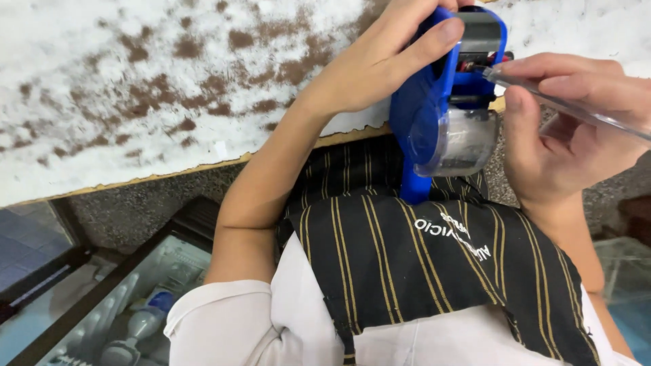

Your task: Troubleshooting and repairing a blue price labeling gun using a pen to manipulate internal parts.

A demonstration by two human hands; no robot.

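L hand (380, 61) reaches over blue label gun (441, 102), fingers (434, 37) wrapped on its top. R hand (563, 129) beside gun, fingers pinching clear pen (569, 108) (tip at gun's slot). Gun above striped apron (420, 257), at bench (135, 88) edge.

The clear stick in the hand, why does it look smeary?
In the head view, the clear pen in the right hand blurs toward the edge; the blue label gun in the left hand looks sharper, and its clear cover shows soft glare.

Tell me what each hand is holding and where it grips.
Left hand grips the blue label gun around its upper body. Right hand pinches a clear pen near its tip, which points into the gun's top.
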